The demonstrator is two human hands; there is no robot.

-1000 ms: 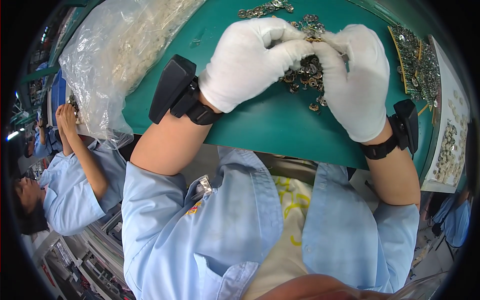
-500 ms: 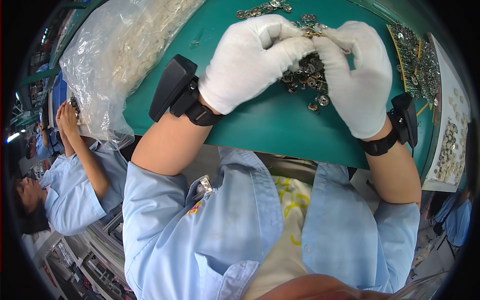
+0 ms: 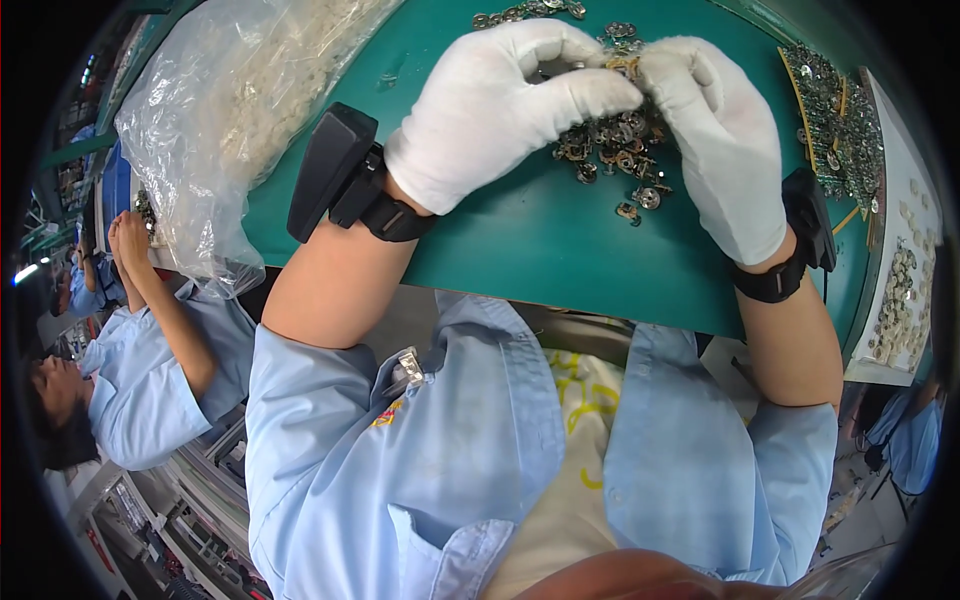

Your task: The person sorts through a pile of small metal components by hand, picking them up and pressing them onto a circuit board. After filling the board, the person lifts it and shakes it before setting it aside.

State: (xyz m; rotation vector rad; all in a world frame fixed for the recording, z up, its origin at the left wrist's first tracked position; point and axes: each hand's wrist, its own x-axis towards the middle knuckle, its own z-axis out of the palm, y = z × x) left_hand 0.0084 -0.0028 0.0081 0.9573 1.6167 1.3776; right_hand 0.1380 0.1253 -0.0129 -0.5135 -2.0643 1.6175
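Note:
My left hand (image 3: 520, 100), in a white glove, curls above a loose pile of small metal parts (image 3: 622, 145). Its thumb and fingers close around a small shiny round metal part, mostly hidden in the grip. My right hand (image 3: 712, 135), also gloved, has its thumb and forefinger pinched together at the far side of the pile. A small brass-coloured piece (image 3: 625, 66) shows between the fingertips of both hands. Whether the right fingers grip that piece or another is hidden. The pile lies on a green work surface (image 3: 500, 250).
A clear plastic bag of pale small pieces (image 3: 285, 100) lies at the left. More metal parts (image 3: 530, 12) form a row at the far edge. Racked metal parts (image 3: 825, 120) and a white board with round pieces (image 3: 900, 290) stand right. A co-worker (image 3: 150, 370) sits at left.
My left hand has shifted slightly left and its fingers have parted a little. The fingertips of both hands have drawn apart, baring the brass-coloured piece and more of the pile.

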